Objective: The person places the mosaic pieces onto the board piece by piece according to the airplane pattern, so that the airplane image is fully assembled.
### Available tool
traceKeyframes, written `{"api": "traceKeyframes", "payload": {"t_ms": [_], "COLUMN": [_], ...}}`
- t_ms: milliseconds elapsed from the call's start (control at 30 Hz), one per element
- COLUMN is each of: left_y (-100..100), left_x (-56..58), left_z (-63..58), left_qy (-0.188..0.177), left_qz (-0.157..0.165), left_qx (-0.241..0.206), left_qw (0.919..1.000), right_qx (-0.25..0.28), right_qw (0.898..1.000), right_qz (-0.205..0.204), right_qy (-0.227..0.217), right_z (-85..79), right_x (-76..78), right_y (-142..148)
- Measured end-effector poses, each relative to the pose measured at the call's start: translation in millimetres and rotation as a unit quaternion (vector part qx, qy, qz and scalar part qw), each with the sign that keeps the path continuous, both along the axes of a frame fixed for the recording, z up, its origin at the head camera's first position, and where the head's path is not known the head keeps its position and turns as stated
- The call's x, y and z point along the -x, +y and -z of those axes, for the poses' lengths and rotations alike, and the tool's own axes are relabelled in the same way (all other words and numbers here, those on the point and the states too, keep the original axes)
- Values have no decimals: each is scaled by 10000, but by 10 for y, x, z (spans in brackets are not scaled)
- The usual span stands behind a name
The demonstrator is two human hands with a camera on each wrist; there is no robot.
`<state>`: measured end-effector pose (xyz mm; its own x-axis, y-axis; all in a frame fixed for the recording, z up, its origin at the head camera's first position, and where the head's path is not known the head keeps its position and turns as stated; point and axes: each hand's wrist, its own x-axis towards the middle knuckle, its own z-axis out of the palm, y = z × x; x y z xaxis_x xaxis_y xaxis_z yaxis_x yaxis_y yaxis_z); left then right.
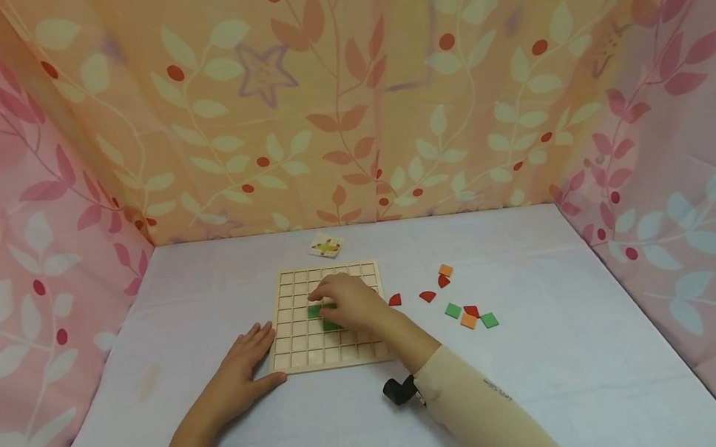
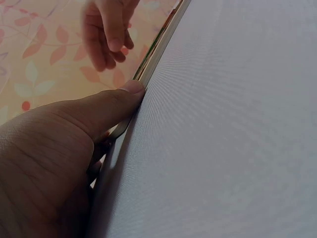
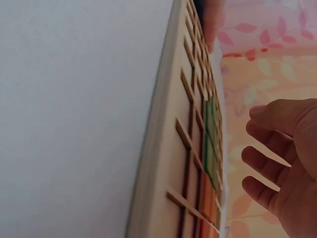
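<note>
Had right fingers (image 3: 270, 166) loose, empty over the board (image 1: 297, 343), left fingers (image 1: 257, 344) straight by its edge; kinda risked bumping green tiles (image 1: 314, 311) by dipping low.

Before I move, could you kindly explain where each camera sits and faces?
Head: head-worn, facing forward and down at the grid board; left hand, right hand and forearms show.
Left wrist: worn there, facing the board's edge; left hand near, right hand beyond.
Right wrist: worn there, facing across the board; right hand near, left hand partly at top.
Both wrist views share the board and floral cloth.
</note>
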<state>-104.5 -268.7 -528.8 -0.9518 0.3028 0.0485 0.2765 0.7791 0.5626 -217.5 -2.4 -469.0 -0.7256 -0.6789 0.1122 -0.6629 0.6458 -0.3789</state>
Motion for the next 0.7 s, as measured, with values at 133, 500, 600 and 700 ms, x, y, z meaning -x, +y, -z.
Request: {"api": "traceKeyframes", "payload": {"t_ms": [133, 500, 600, 700], "left_y": [-2, -1, -7, -14], "left_x": [-11, -36, -34, -30], "left_z": [14, -6, 0, 9], "left_qy": [29, 195, 253, 304], "left_qz": [-33, -4, 15, 34], "left_qx": [-34, -124, -123, -105], "left_qw": [10000, 9997, 9996, 9995], "right_qx": [185, 619, 799, 915], "right_qw": [9998, 9971, 9956, 9938], "right_qz": [30, 45, 138, 278], "right_qy": [104, 440, 477, 573], "right_z": [-115, -326, -382, -416], "right_x": [-57, -177, -218, -250], "right_y": [98, 513, 646, 789]}}
